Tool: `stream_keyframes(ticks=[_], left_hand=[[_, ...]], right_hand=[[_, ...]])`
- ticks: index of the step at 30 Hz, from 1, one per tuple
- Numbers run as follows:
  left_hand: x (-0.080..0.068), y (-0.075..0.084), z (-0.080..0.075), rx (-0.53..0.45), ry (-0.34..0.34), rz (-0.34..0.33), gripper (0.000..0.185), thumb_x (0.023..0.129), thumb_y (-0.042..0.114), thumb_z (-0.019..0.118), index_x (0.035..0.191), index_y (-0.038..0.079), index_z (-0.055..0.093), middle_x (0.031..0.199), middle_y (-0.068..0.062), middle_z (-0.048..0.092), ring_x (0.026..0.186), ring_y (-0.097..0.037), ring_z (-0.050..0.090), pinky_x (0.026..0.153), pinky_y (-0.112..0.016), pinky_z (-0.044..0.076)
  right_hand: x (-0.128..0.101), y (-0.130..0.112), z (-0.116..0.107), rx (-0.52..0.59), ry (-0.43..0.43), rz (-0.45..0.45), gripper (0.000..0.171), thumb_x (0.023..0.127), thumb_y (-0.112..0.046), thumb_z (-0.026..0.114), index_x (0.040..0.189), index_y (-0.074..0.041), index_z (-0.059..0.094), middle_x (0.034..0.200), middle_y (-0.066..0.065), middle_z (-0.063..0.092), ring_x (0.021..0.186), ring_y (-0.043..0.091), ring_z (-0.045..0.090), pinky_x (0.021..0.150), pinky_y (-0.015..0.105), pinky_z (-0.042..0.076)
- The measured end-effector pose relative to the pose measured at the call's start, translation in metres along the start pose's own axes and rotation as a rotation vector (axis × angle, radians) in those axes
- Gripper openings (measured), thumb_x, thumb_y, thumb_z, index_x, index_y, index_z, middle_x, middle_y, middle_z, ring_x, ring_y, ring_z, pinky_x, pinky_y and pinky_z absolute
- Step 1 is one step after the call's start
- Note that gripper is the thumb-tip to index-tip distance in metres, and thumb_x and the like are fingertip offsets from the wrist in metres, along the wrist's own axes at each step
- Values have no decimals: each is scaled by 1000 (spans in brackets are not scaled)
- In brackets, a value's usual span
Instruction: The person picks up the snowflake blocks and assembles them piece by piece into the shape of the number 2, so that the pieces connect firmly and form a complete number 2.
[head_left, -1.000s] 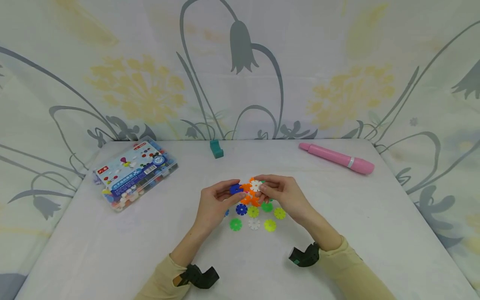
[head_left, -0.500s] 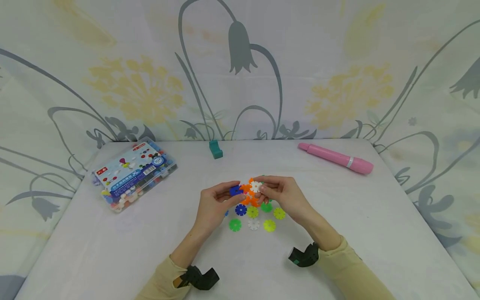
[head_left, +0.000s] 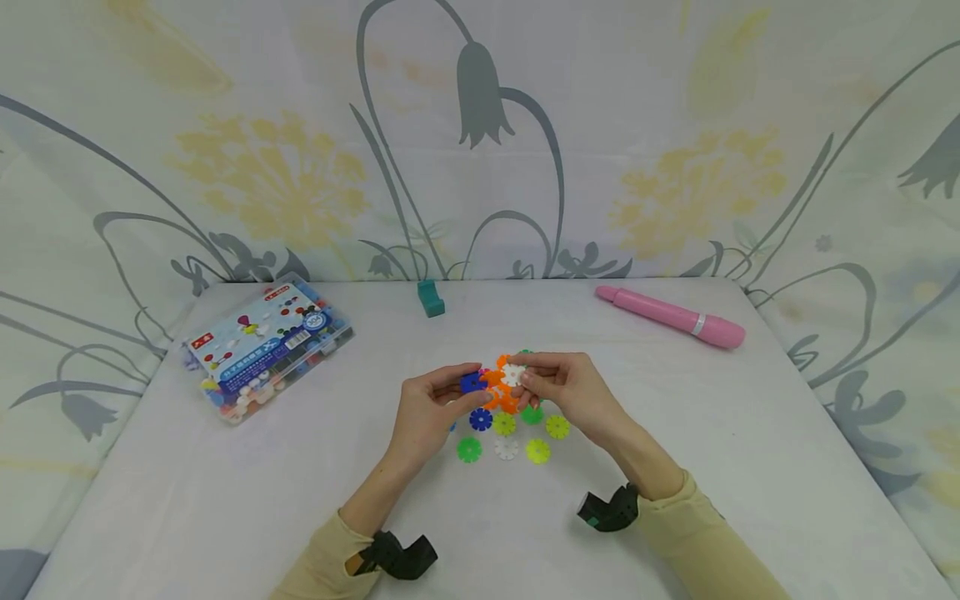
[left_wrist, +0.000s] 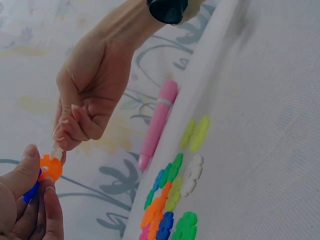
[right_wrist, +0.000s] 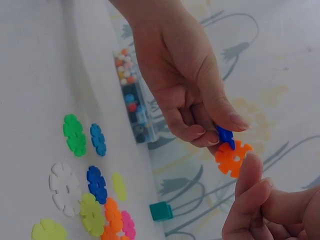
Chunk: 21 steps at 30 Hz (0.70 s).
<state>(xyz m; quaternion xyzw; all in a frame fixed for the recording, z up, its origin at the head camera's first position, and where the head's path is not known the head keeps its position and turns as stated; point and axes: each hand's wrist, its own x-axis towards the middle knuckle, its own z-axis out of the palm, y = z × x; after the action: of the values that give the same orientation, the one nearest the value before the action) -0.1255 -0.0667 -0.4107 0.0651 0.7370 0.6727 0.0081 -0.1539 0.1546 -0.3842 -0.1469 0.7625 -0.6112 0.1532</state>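
Both hands are raised over the table, joined by a short chain of notched plastic snowflake discs. My left hand (head_left: pixel 427 410) pinches a blue disc (head_left: pixel 471 382) between thumb and fingers. My right hand (head_left: pixel 579 388) pinches a white disc (head_left: pixel 512 373) from the other side. Between them an orange disc (right_wrist: pixel 230 160) is slotted into the blue one; its far edge meets the white disc in the left wrist view. Below lie several loose discs, among them a green disc (head_left: pixel 469 450), a white disc (head_left: pixel 506 448) and a yellow disc (head_left: pixel 538 451).
A clear plastic case (head_left: pixel 273 354) with a printed label and small coloured parts lies at the back left. A teal block (head_left: pixel 431 298) stands at the table's back edge. A pink pen-shaped object (head_left: pixel 671 317) lies back right, before the patterned cloth.
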Motion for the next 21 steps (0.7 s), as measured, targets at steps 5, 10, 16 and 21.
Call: stream_keyframes(ticks=[5, 10, 16, 21], left_hand=[[0, 1, 0, -1, -6, -1, 40, 84, 9, 80, 122, 1, 70, 115, -13, 72, 90, -19, 68, 77, -17, 56], [0, 1, -1, 8, -5, -1, 40, 84, 9, 80, 122, 2, 70, 116, -12, 72, 90, -20, 68, 77, -18, 56], [-1, 1, 1, -5, 13, 2, 38, 82, 7, 81, 119, 3, 72, 112, -13, 73, 88, -19, 68, 76, -18, 56], [-1, 1, 4, -6, 23, 11, 38, 82, 7, 81, 119, 3, 72, 111, -12, 73, 88, -17, 68, 76, -18, 56]], right_hand=[[0, 0, 0, -1, 5, 12, 34, 100, -5, 57, 132, 6, 60, 91, 16, 73, 78, 30, 69, 78, 42, 60], [0, 0, 2, 31, 15, 14, 34, 100, -4, 58, 131, 7, 60, 90, 12, 74, 76, 21, 70, 79, 41, 60], [0, 1, 4, 68, 32, 17, 34, 99, -3, 58, 131, 8, 60, 89, 12, 74, 73, 14, 70, 79, 36, 61], [0, 0, 5, 64, 37, 12, 34, 99, -3, 58, 131, 7, 60, 88, 12, 74, 73, 15, 71, 78, 33, 60]])
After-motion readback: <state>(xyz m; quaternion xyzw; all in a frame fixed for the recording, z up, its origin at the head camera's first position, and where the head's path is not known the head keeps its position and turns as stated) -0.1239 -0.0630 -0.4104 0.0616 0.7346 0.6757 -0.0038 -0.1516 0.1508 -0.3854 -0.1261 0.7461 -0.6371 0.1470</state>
